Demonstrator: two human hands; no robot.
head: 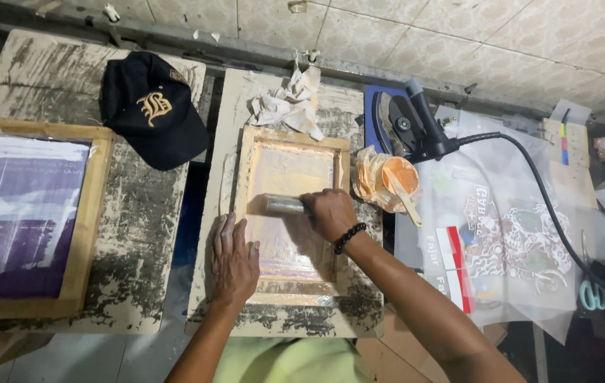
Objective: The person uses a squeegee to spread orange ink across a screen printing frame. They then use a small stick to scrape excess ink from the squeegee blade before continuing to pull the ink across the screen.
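A small wooden screen frame [292, 139] with an orange-tinted mesh lies flat on a stained printing board [284, 319]. My right hand [329, 213] is closed around a squeegee [282, 205] that rests across the mesh about midway along the frame. A black bead bracelet sits on that wrist. My left hand [233, 259] lies flat, fingers spread, pressing on the frame's left side and near corner.
An open tub of orange ink [392, 181] with a stick stands right of the frame. Crumpled rags [289, 103] lie behind it. A black cap [150, 108] and a larger purple screen [22, 216] occupy the left board. A heat gun [416, 126], printed transfer sheets [508, 234] and scissors [592, 294] are at right.
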